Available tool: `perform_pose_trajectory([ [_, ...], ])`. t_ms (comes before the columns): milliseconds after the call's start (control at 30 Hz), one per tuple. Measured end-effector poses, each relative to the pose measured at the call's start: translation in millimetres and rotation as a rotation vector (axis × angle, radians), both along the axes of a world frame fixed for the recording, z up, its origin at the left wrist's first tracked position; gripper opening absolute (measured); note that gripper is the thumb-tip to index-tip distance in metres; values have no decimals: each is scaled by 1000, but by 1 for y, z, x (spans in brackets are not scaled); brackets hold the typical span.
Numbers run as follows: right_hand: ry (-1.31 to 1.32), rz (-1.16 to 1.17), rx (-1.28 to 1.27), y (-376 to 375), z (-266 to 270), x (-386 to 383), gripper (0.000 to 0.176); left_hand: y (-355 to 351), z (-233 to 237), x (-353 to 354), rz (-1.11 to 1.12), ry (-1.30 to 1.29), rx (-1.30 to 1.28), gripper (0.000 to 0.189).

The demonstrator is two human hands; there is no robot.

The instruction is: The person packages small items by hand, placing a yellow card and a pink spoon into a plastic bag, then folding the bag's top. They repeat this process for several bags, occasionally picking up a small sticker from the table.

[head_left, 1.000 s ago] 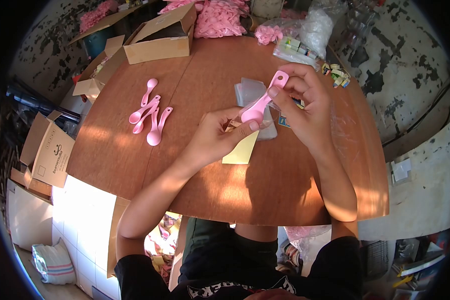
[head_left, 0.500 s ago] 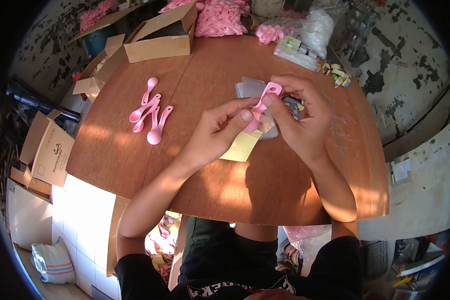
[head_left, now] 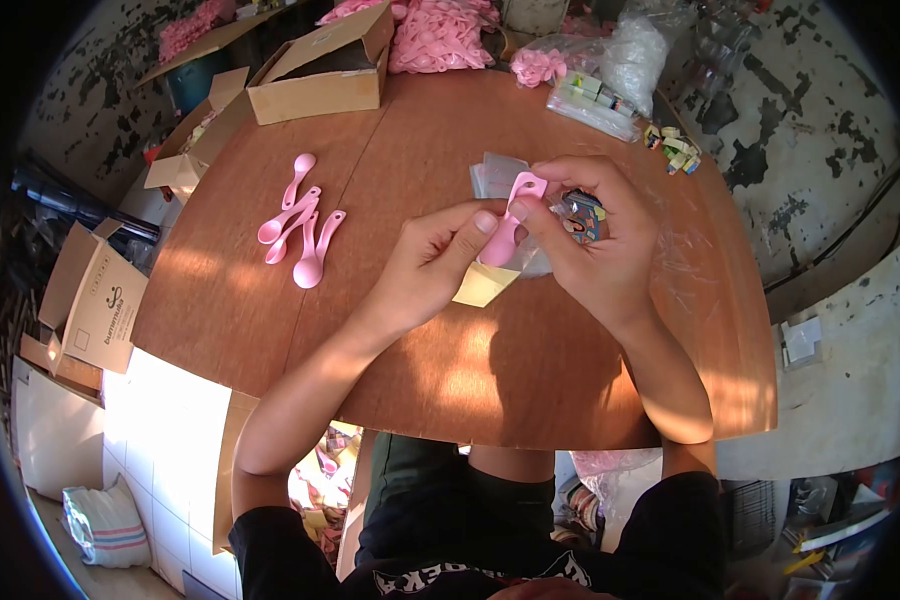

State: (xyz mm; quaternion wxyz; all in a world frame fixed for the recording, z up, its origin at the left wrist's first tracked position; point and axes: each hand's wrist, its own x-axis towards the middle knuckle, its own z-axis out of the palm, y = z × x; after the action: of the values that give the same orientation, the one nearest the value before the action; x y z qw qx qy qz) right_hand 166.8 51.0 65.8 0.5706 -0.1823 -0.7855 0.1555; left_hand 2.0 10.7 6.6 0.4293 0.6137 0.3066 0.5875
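Note:
My right hand (head_left: 598, 228) pinches a pink plastic spoon (head_left: 498, 240) near the holed end of its handle, thumb in front. My left hand (head_left: 435, 258) is closed at the spoon's left side, with the thumb beside it and a finger passing behind. A pale yellow card (head_left: 487, 286) shows just below the spoon's bowl. Behind the hands, clear plastic sleeves (head_left: 492, 176) lie on the table, and a dark printed piece (head_left: 584, 214) shows past my right thumb. Several pink spoons (head_left: 308, 268) lie in a loose group to the left.
Around the wooden table (head_left: 390, 380), an open cardboard box (head_left: 320, 98) and a bag of pink pieces (head_left: 440, 42) stand at the back. Plastic packs (head_left: 595, 105) and small yellow-labelled pieces (head_left: 675, 152) lie at back right. A printed carton (head_left: 105, 305) stands left.
The spoon has shifted slightly left and turned more upright, its bowl showing more. Less of the yellow card is visible below it, and more of the dark printed piece shows.

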Motion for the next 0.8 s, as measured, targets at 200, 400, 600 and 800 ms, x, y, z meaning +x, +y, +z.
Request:
perform_pose_trajectory([
  [200,-257,-62,171,2,7,5,13,-6,10,2,61,-47,26,32],
  [400,-298,-150,287,-10,21,16,14,-26,34,10,203,219,162,25],
  [600,-465,-181,374,-34,36,31,16,-47,39,24,296,516,274,29],
  [800,-656,-203,330,-50,40,43,14,-64,43,27,311,727,239,28],
])
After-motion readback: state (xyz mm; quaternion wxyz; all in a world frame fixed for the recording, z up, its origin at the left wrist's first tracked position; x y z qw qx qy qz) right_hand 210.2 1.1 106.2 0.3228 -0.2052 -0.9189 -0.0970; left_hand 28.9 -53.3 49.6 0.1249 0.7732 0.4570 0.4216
